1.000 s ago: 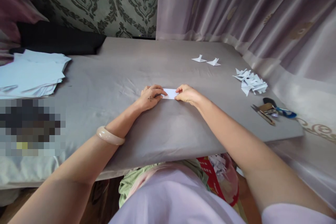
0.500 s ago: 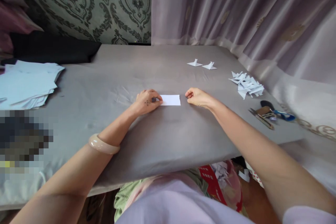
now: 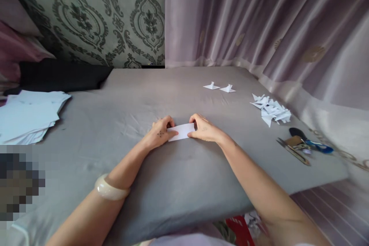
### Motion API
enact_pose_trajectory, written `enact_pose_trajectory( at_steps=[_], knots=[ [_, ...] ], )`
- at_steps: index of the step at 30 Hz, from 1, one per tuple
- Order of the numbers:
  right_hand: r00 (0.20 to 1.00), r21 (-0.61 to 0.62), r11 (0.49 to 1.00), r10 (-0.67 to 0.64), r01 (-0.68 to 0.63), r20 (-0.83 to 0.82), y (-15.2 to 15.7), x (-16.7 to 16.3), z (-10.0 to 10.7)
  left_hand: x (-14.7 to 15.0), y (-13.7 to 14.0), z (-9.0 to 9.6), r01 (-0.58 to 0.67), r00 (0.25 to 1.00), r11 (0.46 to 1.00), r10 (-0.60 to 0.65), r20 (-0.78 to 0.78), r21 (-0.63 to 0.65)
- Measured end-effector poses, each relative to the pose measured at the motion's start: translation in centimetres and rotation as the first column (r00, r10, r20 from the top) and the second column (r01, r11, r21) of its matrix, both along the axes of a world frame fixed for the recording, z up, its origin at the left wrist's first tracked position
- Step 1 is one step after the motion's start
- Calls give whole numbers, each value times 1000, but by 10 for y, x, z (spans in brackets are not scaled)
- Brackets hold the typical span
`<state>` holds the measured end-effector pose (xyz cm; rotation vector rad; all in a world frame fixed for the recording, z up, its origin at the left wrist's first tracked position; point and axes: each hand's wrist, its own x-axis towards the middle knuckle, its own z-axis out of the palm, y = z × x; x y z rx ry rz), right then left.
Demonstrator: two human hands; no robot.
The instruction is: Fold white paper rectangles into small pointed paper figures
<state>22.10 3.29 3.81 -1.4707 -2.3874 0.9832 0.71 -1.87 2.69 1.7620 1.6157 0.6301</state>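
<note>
Between my two hands is a small white rectangular strip of paper [image 3: 181, 132], slightly tilted, its right end a little higher than its left. My left hand [image 3: 161, 132], with a pale bangle on the forearm, pinches the strip's left end between thumb and fingers. At the right end, the thumb and fingers of my right hand [image 3: 203, 128] grip the paper too. Whether the strip is one layer or folded I cannot tell.
Two folded white paper birds [image 3: 211, 86] stand farther back. Several more lie in a heap [image 3: 272, 109] at the right, with scissors [image 3: 319, 146] and a slim pointed tool [image 3: 294, 152] nearer. A stack of white paper [image 3: 29, 115] and black cloth [image 3: 63, 75] are at the left.
My right hand has moved left and taken hold of the paper's right end. The strip now tilts. The whole view has shifted, so the table sits lower in it.
</note>
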Motion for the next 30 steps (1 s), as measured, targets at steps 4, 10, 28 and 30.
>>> enact_pose_trajectory(
  at_steps=[4,10,28,30],
  knots=[
    [943,-115,991,-106,73,-316,2,-7,-6,0,-4,6,-62,924,998,53,378,12],
    [757,-158,980,-196,124,-624,-12,-20,8,4,-10,18,-210,679,978,162,716,-22],
    [661,6,956,-198,293,-724,-32,-13,28,10,-10,11,-262,434,938,326,840,-228],
    [677,15,947,-217,319,-704,-33,-11,29,9,-11,12,-271,432,931,346,833,-246]
  ],
)
